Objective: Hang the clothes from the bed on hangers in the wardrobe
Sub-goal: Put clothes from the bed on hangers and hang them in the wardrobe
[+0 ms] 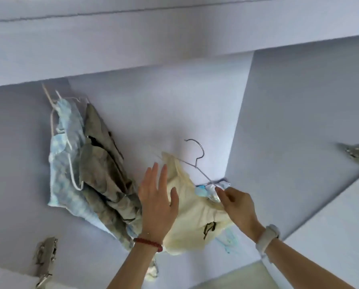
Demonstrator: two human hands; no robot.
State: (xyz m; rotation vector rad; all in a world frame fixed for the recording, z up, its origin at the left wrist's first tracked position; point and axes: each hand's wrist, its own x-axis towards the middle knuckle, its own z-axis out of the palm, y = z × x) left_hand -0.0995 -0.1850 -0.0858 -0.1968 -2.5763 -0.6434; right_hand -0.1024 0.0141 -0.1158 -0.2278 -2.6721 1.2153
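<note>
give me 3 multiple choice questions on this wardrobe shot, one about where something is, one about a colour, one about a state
1. Where do the hung clothes sit relative to the cream garment?
A. to its left
B. to its right
C. directly below it

2. What colour is the bracelet on the left wrist?
A. green
B. red
C. white

3. What is the left hand doing?
A. gripping the wire hanger
B. making a closed fist
C. open, fingers spread, against the cream garment

Answers:
1. A, the light blue garment and the grey-brown garment hang at the left side of the wardrobe.
2. B, a red beaded band circles that wrist.
3. C, its fingers are extended, while the right hand pinches the wire hanger near its end.
</note>
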